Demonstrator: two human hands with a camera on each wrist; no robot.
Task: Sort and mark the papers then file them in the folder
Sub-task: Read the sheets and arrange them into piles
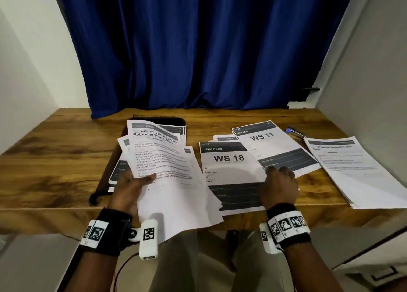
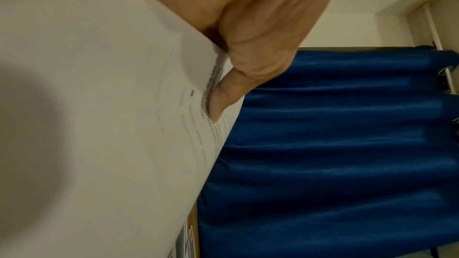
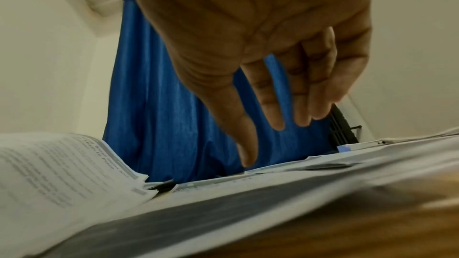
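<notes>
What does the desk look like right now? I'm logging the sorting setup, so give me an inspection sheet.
Surface: wooden table, largely covered by paper.
Job's things: fanned sheaf of sheets in the left hand; WS 18 sheet; WS 11 sheet; stack at right; dark folder under the papers at the back.
Clutter: blue pens.
Grippers: left hand grips the sheaf, thumb on top; right hand open, over the WS sheets.
Cables: thin cable below the left wrist.
Surroundings: blue curtain, pale walls.

1. Fanned sheaf of printed sheets (image 1: 163, 159), lifted and tilted, left of centre.
2. "WS 18" sheet (image 1: 229, 166), flat at centre.
3. "WS 11" sheet (image 1: 275, 146), angled, overlapping it.
4. White stack (image 1: 361, 170), far right.
5. Dark folder (image 1: 176, 121), beneath the rear papers.
</notes>
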